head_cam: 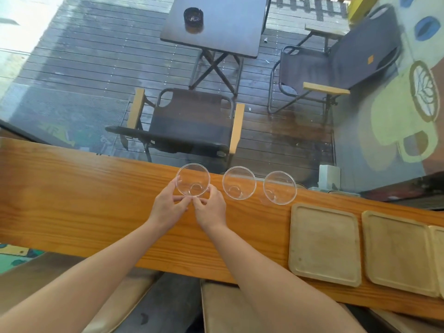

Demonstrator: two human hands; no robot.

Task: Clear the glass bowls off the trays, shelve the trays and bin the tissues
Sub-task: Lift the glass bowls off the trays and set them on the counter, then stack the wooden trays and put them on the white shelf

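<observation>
The third tray (438, 258), right of the second tray (397, 253), is cut by the frame edge; only a sliver shows. Behind the leftmost glass bowl (193, 180), fingers (179, 199) partly hide its base, so contact with the counter (72, 188) is unclear

An ashtray (193, 18) sits on a dark table (223, 32) beyond two folding chairs (189, 123).

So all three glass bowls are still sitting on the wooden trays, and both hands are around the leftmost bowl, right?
Not quite. The head view shows all three glass bowls standing on the bare wooden counter, off the wooden trays, which lie empty to the right. The left hand and right hand are indeed around the leftmost bowl.
</observation>
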